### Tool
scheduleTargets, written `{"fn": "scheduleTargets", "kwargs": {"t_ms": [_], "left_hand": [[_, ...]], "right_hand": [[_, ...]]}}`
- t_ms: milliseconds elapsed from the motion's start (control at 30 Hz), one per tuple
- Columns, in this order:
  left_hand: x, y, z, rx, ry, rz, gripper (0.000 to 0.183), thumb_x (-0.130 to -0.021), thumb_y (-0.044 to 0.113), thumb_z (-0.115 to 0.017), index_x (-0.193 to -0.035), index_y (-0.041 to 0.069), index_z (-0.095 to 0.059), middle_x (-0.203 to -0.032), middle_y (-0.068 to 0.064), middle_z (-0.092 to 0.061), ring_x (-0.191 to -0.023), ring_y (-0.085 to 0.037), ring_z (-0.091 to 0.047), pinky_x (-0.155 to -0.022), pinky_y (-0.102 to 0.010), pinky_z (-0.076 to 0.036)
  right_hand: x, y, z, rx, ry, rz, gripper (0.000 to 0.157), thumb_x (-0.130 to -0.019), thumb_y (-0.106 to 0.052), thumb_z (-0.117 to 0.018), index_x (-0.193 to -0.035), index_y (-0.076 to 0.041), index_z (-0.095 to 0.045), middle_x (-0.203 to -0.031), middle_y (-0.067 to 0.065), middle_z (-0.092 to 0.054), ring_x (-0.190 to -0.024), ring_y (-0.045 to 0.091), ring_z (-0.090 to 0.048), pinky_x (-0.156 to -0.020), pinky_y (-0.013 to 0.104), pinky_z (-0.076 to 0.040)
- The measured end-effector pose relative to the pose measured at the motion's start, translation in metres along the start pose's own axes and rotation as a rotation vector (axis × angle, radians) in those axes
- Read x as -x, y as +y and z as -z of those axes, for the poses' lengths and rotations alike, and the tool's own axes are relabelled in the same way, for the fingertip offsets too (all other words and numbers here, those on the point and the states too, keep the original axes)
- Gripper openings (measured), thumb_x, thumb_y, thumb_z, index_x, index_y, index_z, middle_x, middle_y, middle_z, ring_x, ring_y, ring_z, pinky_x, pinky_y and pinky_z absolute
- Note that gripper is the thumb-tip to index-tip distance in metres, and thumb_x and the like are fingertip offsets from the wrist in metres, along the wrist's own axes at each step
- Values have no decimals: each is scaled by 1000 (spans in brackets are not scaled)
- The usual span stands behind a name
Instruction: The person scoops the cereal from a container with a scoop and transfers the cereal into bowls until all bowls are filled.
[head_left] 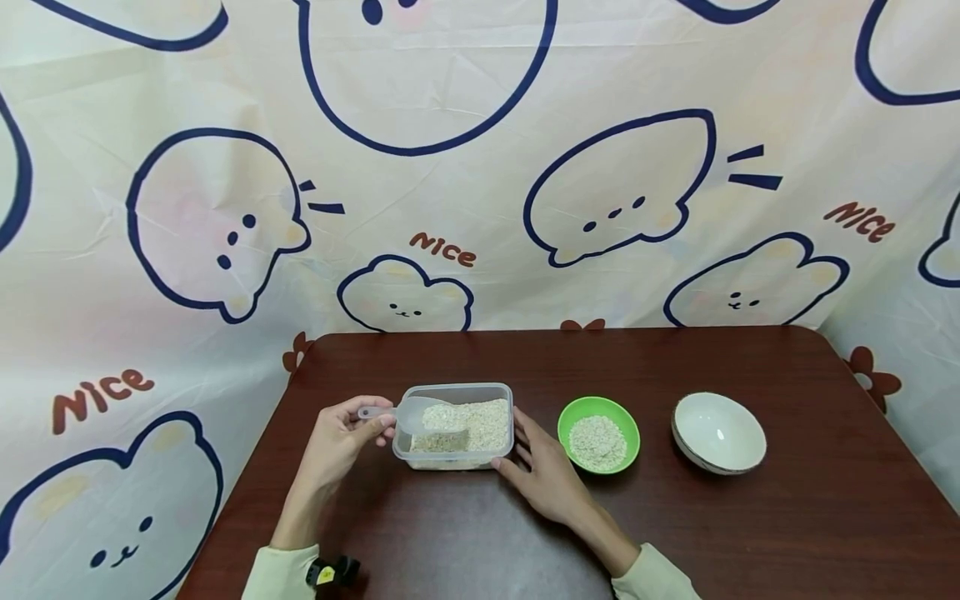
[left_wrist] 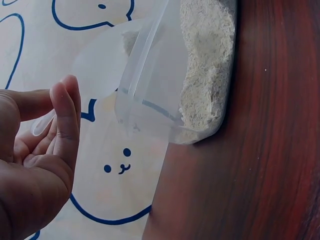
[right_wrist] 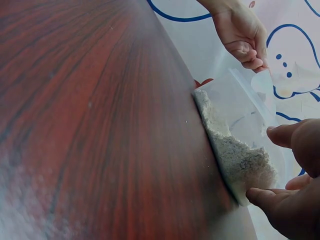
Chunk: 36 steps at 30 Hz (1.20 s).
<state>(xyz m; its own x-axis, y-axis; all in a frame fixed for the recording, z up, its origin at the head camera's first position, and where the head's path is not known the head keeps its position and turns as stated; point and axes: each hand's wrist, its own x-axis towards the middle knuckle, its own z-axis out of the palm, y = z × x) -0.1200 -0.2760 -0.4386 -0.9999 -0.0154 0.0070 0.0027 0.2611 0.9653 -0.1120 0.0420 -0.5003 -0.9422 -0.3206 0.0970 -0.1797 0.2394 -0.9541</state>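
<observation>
My left hand (head_left: 333, 446) pinches the short handle of a translucent plastic scoop (head_left: 409, 413) between thumb and fingers. White flakes like oats lie in the scoop, which is over the left half of a clear rectangular plastic container (head_left: 450, 463). More flakes (head_left: 489, 423) fill part of that container; through its wall in the left wrist view, they slope. At the container's right end, my right hand (head_left: 547, 479) holds the side, thumb at the front corner and fingers along the right wall. The right wrist view shows its fingertips (right_wrist: 260, 196) against the container's end.
To the right of my right hand stands a green bowl (head_left: 628, 450) with a heap of the same flakes. Farther right is a white bowl (head_left: 720, 433). All stand on a dark brown wooden table (head_left: 450, 533), with a printed cloth (head_left: 480, 200) hanging behind.
</observation>
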Motion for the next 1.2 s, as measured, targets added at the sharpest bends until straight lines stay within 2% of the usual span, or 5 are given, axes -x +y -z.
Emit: {"fn": "scheduleTargets", "kwargs": {"t_ms": [400, 700, 900, 1033, 1200], "left_hand": [[0, 1, -4, 34, 26, -14, 25, -100, 5, -75, -120, -10, -70, -90, -7, -79, -79, -13, -76, -74, -30, -66], [-2, 8, -9, 53, 15, -44, 28, -101, 10, -76, -120, -10, -70, -89, -7, -79, -78, -14, -75, -72, -27, -65], [-8, 16, -25, 112, -27, -70, 27, -101, 7, -75, -120, -11, -69, -84, 0, -79, -77, -12, -77, -71, -27, -65], [-14, 22, -41, 167, -62, -98, 26, -100, 2, -73, -120, -15, -68, -81, 3, -78, -75, -10, -76, -69, -25, -64], [-19, 31, -63, 211, -104, -120, 26, -100, 0, -73, -120, -14, -68, -81, 4, -78, -74, -9, -75, -69, -24, -64]], "right_hand": [[0, -2, 2, 8, -8, 27, 81, -101, -17, -77, -167, -1, -32, -170, 23, -38, -152, 41, -48, -118, 46, -48], [3, -10, 10, 13, 22, 23, 80, -100, -15, -78, -165, 2, -33, -169, 23, -40, -154, 39, -46, -118, 42, -48], [9, -20, 24, 28, 35, 7, 82, -100, -17, -79, -165, 0, -34, -170, 23, -40, -155, 37, -45, -119, 40, -47], [14, -22, 37, 58, 39, -15, 82, -100, -15, -79, -167, -5, -33, -171, 18, -39, -157, 33, -44, -120, 37, -47], [22, -22, 55, 98, 50, -18, 82, -101, -17, -78, -167, -5, -32, -171, 18, -39, -157, 33, -43, -119, 37, -46]]}}
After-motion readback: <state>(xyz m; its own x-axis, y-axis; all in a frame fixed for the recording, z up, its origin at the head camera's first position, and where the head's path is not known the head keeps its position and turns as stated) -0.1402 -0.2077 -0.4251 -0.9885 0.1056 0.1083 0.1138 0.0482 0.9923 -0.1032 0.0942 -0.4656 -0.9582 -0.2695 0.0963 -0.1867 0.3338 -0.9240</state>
